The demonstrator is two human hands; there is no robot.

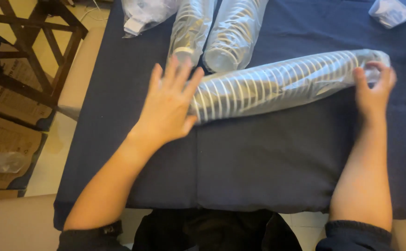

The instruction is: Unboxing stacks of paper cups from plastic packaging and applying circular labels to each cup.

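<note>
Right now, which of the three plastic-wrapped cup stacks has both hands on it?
The long sleeve of cups lying crosswise: the left hand presses one end, the right hand grips the other. The two upper sleeves lie untouched.

Clear plastic cup sleeves [277,83] on cloth [259,158]

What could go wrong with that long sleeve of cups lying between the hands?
The sleeve lies loose on the cloth, so it might roll or slide. The right hand pinches only the thin wrap at one end, which could tear. The left hand lies flat and open at the other end, with two more sleeves close behind, which it might knock.
</note>
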